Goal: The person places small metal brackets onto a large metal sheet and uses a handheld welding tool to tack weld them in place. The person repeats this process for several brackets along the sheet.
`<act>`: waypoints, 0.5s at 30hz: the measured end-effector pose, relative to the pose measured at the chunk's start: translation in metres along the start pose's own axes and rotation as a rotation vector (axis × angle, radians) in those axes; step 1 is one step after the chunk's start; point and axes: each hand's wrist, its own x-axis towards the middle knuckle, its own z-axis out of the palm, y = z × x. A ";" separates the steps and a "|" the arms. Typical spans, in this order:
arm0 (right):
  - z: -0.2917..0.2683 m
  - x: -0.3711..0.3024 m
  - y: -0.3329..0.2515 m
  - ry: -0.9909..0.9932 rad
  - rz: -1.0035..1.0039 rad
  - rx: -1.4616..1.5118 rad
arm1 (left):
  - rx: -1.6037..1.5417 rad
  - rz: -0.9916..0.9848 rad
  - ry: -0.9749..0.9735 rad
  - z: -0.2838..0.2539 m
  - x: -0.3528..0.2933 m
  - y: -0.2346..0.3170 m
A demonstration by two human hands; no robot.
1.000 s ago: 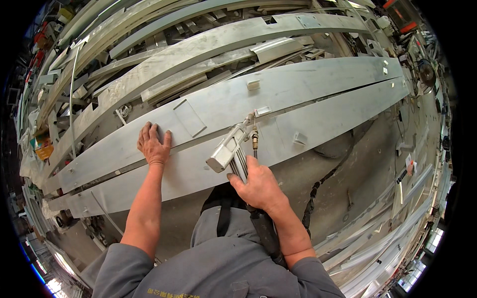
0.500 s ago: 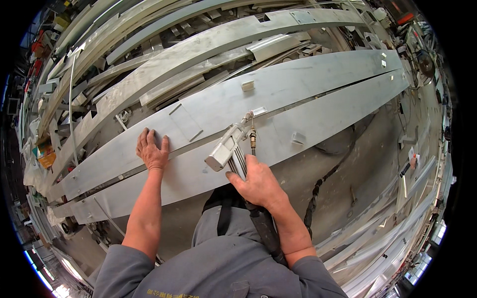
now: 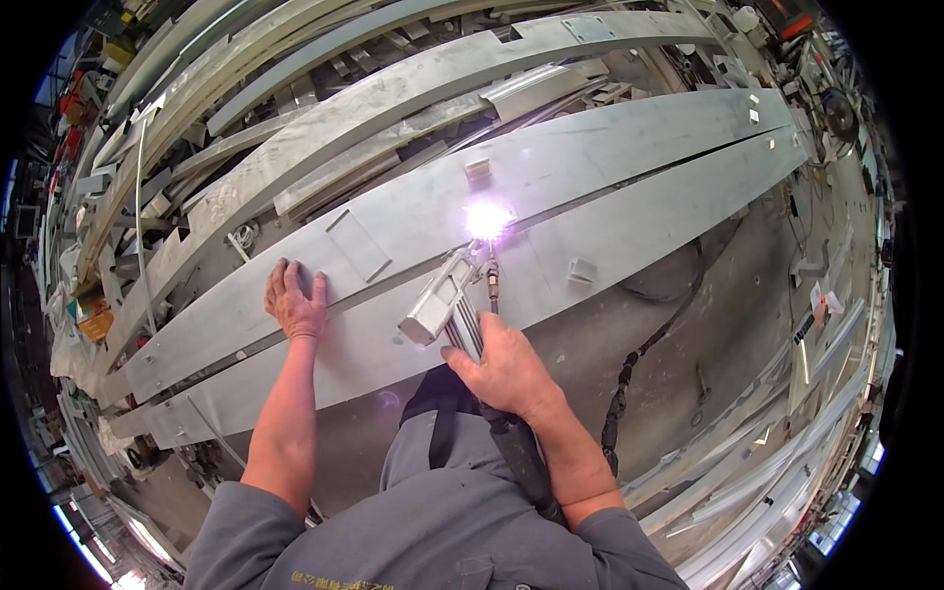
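My right hand (image 3: 503, 366) is wrapped round the handle of a welding gun (image 3: 494, 285) with a brass-coloured neck and a boxy silver metal fitting (image 3: 431, 310) beside it. A bright white-purple arc (image 3: 489, 218) flares at the gun's tip and hides the spot beneath it. The arc sits by the gap between two long, grey metal panels, a far panel (image 3: 610, 138) and a near panel (image 3: 383, 349). My left hand (image 3: 298, 307) rests on the far panel, left of the arc, fingers spread and nothing in it.
Small metal brackets stand on the panels, one bracket (image 3: 477, 169) beyond the arc and another bracket (image 3: 581, 270) on the near panel. A black cable (image 3: 619, 393) trails over the floor at right. Long metal profiles (image 3: 324, 147) are stacked behind, and more strips (image 3: 757, 492) lie lower right.
A bright arc has lit at the welding gun's tip, where a small shiny piece showed before. My right hand keeps its grip on the gun, and my left hand stays on the panel.
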 end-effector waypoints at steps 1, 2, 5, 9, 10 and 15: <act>0.000 -0.002 0.001 -0.006 0.003 0.000 | 0.002 -0.001 0.002 0.000 0.000 -0.001; -0.001 -0.003 0.001 -0.009 0.003 -0.002 | 0.008 -0.001 -0.005 0.000 0.000 0.000; -0.011 -0.013 0.000 -0.015 -0.043 0.121 | 0.023 -0.002 -0.023 -0.003 0.000 0.001; -0.039 -0.025 0.003 -0.031 -0.149 0.370 | 0.034 0.014 -0.012 -0.001 -0.001 0.001; -0.055 -0.030 -0.003 -0.101 -0.052 0.526 | 0.031 0.014 -0.012 -0.001 -0.003 0.001; -0.112 -0.018 0.014 -0.134 -0.001 0.894 | 0.006 0.013 -0.004 0.004 -0.001 -0.006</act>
